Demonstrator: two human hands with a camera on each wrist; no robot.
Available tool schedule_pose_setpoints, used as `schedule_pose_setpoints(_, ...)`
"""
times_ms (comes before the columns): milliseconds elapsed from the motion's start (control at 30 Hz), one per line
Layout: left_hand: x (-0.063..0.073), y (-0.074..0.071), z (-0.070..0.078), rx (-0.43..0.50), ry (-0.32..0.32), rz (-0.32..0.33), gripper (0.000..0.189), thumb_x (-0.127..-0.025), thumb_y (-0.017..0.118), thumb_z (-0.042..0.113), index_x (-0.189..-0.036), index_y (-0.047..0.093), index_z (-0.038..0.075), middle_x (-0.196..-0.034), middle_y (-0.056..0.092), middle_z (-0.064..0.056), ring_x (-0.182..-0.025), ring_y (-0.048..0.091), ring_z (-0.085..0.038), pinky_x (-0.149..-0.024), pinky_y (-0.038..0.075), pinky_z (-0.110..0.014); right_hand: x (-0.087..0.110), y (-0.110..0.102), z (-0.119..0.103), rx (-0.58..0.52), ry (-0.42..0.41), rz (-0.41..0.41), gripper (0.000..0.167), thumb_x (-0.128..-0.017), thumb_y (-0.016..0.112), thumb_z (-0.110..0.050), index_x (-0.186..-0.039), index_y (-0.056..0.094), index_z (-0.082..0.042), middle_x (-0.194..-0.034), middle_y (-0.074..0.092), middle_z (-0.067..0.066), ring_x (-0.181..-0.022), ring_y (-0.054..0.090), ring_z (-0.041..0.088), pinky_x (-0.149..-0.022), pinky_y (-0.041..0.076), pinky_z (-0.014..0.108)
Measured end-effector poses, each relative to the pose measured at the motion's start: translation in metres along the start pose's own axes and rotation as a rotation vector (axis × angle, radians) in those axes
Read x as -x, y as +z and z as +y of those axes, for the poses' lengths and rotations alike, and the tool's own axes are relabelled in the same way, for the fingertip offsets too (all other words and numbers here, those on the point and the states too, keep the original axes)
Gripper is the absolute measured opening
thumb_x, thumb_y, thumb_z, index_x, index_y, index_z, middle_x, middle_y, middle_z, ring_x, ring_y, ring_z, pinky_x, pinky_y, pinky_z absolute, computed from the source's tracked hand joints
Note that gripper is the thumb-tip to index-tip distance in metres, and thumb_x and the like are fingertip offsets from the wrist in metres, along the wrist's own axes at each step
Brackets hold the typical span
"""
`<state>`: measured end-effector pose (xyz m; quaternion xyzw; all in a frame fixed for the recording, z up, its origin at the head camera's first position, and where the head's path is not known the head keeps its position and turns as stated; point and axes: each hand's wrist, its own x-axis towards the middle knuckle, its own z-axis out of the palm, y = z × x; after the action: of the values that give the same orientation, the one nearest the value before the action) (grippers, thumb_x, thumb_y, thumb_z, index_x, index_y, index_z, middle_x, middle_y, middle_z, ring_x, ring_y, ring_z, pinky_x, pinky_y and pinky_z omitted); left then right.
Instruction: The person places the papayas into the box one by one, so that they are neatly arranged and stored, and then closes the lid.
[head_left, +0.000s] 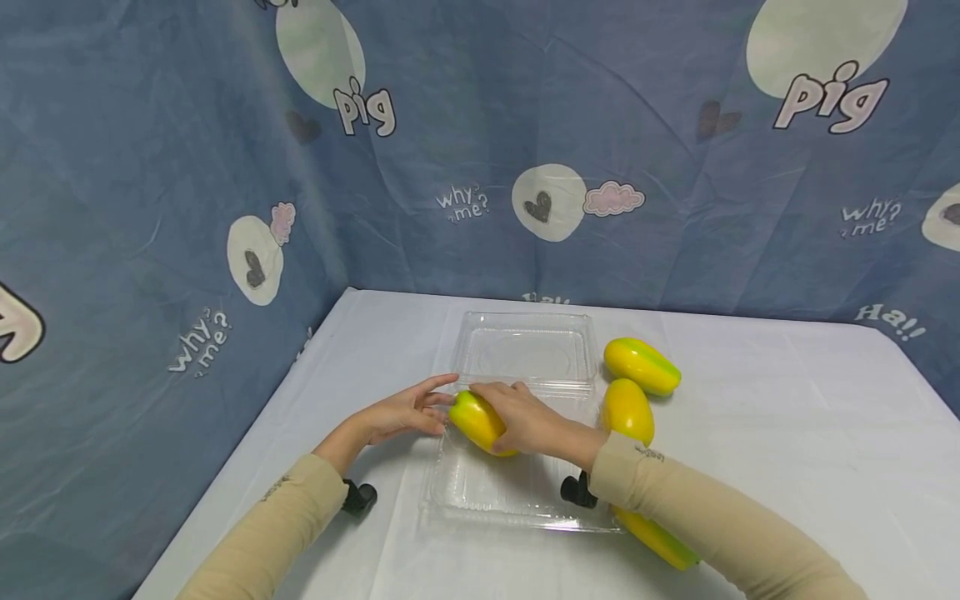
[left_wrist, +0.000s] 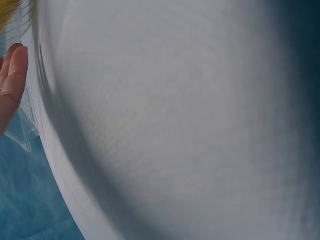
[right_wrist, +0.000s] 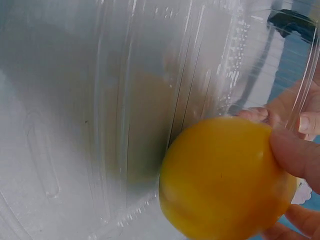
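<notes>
My right hand [head_left: 525, 418] grips an oblong yellow-green fruit [head_left: 474, 418], papaya-like in shape, over the left side of a clear plastic clamshell container [head_left: 495, 493]. In the right wrist view the fruit's rounded yellow end [right_wrist: 225, 175] sits close to the ribbed clear wall, with thumb and fingers on its right side. My left hand [head_left: 408, 412] is at the container's left edge with fingers loosely extended, the index finger reaching toward the back. Only a few left fingers [left_wrist: 16, 75] show in the left wrist view, beside the clear plastic.
The container's lid [head_left: 525, 354] lies folded back toward the curtain. Right of the container are a yellow-green fruit [head_left: 642, 365] and a yellow one [head_left: 628, 411]. Another fruit [head_left: 660, 542] is partly under my right sleeve. A white cloth [head_left: 787, 433] covers the table; a blue printed curtain [head_left: 637, 108] stands behind.
</notes>
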<state>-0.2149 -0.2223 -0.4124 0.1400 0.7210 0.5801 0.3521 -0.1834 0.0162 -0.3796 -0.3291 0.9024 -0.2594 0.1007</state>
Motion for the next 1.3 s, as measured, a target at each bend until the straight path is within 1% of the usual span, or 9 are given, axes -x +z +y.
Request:
schedule_pose_setpoints(100, 0.0, 0.0, 0.0, 0.005, -0.003, 0.001, 0.084, -0.081, 0.062, 0.004, -0.148, 0.012, 0.018, -0.148, 0.019, -0.023, -0.116, 0.049, -0.024, -0.098, 0.04, -0.041, 0.0, 0.001, 0.001, -0.003, -0.026, 0.018, 0.079, -0.071, 0.076, -0.01, -0.138, 0.035, -0.006, -0.136, 0.044, 0.014, -0.118, 0.042, 0.032, -0.097, 0.034, 0.043)
schedule_pose_setpoints(233, 0.0, -0.001, -0.001, 0.001, -0.009, 0.007, 0.084, -0.08, 0.063, 0.006, -0.147, 0.013, 0.019, -0.149, 0.017, -0.022, -0.12, 0.046, -0.026, -0.098, 0.04, -0.041, -0.002, 0.004, 0.003, -0.037, -0.073, 0.057, 0.079, -0.071, 0.076, -0.009, -0.138, 0.035, -0.005, -0.136, 0.043, 0.015, -0.121, 0.041, 0.032, -0.099, 0.033, 0.044)
schedule_pose_setpoints(300, 0.0, -0.001, -0.002, -0.003, -0.009, 0.005, 0.084, -0.08, 0.062, 0.006, -0.147, 0.013, 0.02, -0.149, 0.017, -0.022, -0.122, 0.044, -0.027, -0.098, 0.04, -0.042, -0.003, 0.005, 0.004, -0.051, -0.079, 0.068, 0.079, -0.071, 0.076, -0.007, -0.138, 0.034, -0.005, -0.137, 0.042, 0.014, -0.122, 0.04, 0.032, -0.099, 0.033, 0.044)
schedule_pose_setpoints(467, -0.001, -0.002, -0.002, -0.004, -0.005, -0.003, 0.084, -0.081, 0.063, 0.006, -0.147, 0.013, 0.02, -0.149, 0.018, -0.02, -0.122, 0.044, -0.026, -0.098, 0.04, -0.042, -0.004, 0.005, 0.002, -0.046, -0.024, 0.057, 0.083, -0.069, 0.076, -0.004, -0.14, 0.032, -0.009, -0.138, 0.041, 0.012, -0.117, 0.04, 0.033, -0.097, 0.036, 0.045)
schedule_pose_setpoints(700, -0.001, -0.001, 0.0, -0.009, -0.007, 0.004, 0.085, -0.08, 0.064, 0.007, -0.147, 0.014, 0.019, -0.148, 0.022, -0.02, -0.118, 0.047, -0.024, -0.096, 0.042, -0.04, -0.003, 0.004, 0.001, -0.033, 0.03, 0.024, 0.083, -0.07, 0.077, -0.007, -0.141, 0.033, -0.012, -0.136, 0.04, 0.015, -0.115, 0.04, 0.034, -0.096, 0.039, 0.047)
schedule_pose_setpoints(967, 0.0, -0.001, 0.0, -0.003, -0.002, -0.001, 0.085, -0.08, 0.063, 0.005, -0.147, 0.013, 0.017, -0.147, 0.022, -0.022, -0.12, 0.046, -0.026, -0.097, 0.041, -0.04, -0.001, 0.001, 0.002, -0.032, 0.043, 0.022, 0.083, -0.07, 0.077, -0.008, -0.14, 0.033, -0.011, -0.135, 0.041, 0.015, -0.114, 0.041, 0.033, -0.095, 0.039, 0.048)
schedule_pose_setpoints(1133, 0.0, -0.001, 0.001, -0.015, -0.006, 0.004, 0.085, -0.08, 0.064, 0.006, -0.147, 0.012, 0.018, -0.148, 0.02, -0.022, -0.122, 0.044, -0.027, -0.097, 0.041, -0.042, 0.002, -0.008, 0.002, -0.049, 0.071, 0.012, 0.082, -0.071, 0.075, -0.007, -0.141, 0.033, -0.012, -0.137, 0.04, 0.014, -0.119, 0.039, 0.033, -0.097, 0.038, 0.048)
schedule_pose_setpoints(1300, 0.0, -0.001, 0.001, -0.012, -0.009, 0.003, 0.086, -0.08, 0.064, 0.006, -0.148, 0.012, 0.018, -0.148, 0.019, -0.022, -0.119, 0.046, -0.025, -0.097, 0.041, -0.042, 0.01, -0.027, 0.002, -0.076, 0.093, 0.028, 0.083, -0.072, 0.074, -0.008, -0.142, 0.032, -0.014, -0.14, 0.037, 0.014, -0.124, 0.036, 0.035, -0.1, 0.034, 0.05)
